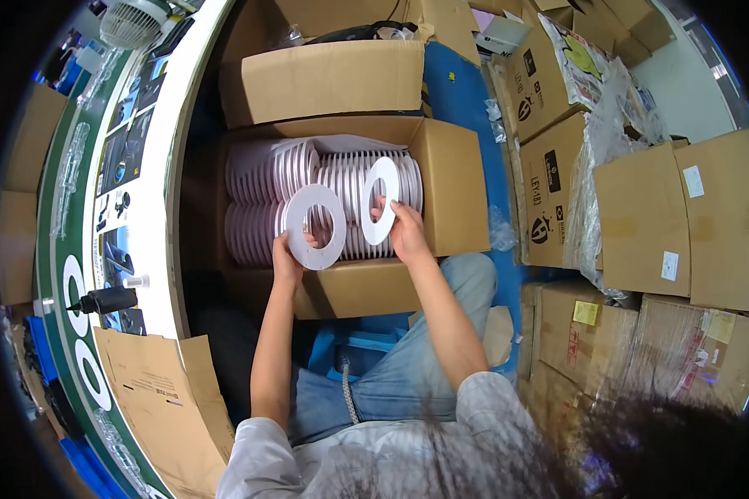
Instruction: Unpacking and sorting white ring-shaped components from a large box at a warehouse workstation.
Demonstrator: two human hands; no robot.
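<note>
My left hand (pixel 288 259) is closed on the lower left rim of a flat white ring (pixel 328 249), its fingertips showing through the hole. A second white ring (pixel 376 232) is tilted more on edge, gripped at its right side by my right hand (pixel 408 233). Both rings are held above an open cardboard box (pixel 456 187) in front of my knees. Rows of similar white rings (pixel 262 229) stand on edge inside it, packed close together. The held rings hide part of the rows.
Left of the box runs a white bench edge (pixel 193 75), beside a green conveyor belt (pixel 52 274) carrying more white rings (pixel 90 373). A black-handled tool (pixel 108 300) juts over the bench. Another open carton (pixel 333 79) stands behind. Stacked cartons (pixel 553 191) line the right side.
</note>
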